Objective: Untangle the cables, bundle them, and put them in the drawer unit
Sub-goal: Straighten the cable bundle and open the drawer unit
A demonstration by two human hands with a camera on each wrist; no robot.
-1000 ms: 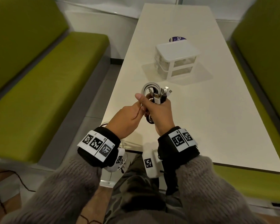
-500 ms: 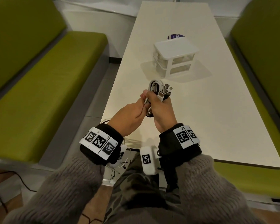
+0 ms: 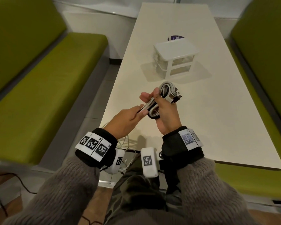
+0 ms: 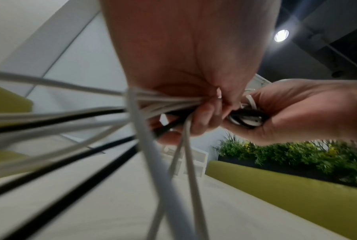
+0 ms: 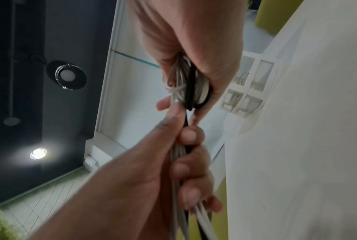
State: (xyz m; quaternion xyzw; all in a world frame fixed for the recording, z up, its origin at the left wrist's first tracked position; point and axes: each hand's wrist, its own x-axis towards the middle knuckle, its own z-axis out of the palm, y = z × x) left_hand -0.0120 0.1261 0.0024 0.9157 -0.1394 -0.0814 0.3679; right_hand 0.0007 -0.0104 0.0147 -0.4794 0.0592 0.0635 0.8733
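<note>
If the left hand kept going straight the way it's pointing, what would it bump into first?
Most likely the right hand, which grips the cable bundle just ahead of the left hand; they look almost touching, though depth is unclear.

White and black cables (image 3: 167,93) are showing above a cream table (image 3: 217,120), beside a white drawer unit (image 3: 175,51), olive-green benches (image 3: 52,88) and black-and-white checkered wrist tags (image 3: 94,145).

Both hands, right hand (image 3: 166,114) gripping cable bundle (image 3: 165,93), left hand (image 3: 128,119) pinching its strands, drawer unit (image 3: 175,57) on table (image 3: 217,111)
</note>
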